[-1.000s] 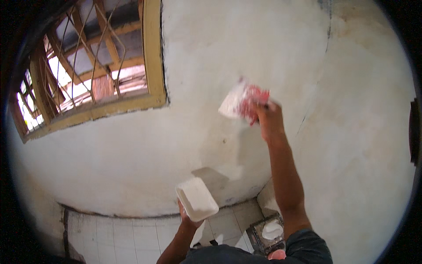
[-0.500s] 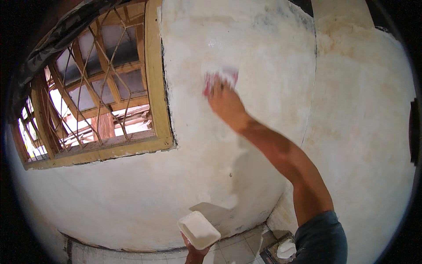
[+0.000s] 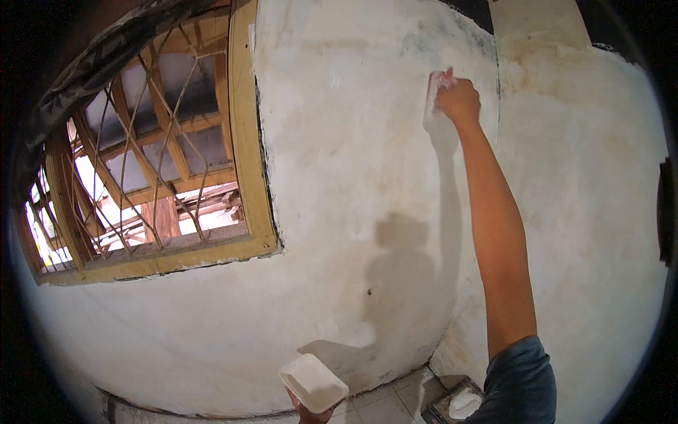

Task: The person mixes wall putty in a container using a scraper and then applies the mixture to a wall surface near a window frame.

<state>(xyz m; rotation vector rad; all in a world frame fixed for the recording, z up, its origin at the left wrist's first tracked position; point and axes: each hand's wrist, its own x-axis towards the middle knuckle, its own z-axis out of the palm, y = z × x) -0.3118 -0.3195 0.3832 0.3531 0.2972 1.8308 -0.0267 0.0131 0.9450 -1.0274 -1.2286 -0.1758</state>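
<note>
High on a white, patchy plastered wall, near the corner, my right hand is closed around a flat putty spreader. The spreader is reddish and smeared with white, and its blade lies against or very close to the wall. Low in the view, my left hand grips a shallow white rectangular tray from beneath, tilted so its inside shows. White material appears to coat the tray's inside; how much cannot be made out. The left fingers are partly hidden under the tray.
A yellow-brown wooden window frame with bent metal bars fills the upper left, with dark cloth above it. On the tiled floor at lower right stands a dark box holding a white lump. A second wall meets the corner.
My right hand has swept the spreader up and to the right across the wall, and the arm has straightened. The tray in my left hand has shifted slightly down and left.
</note>
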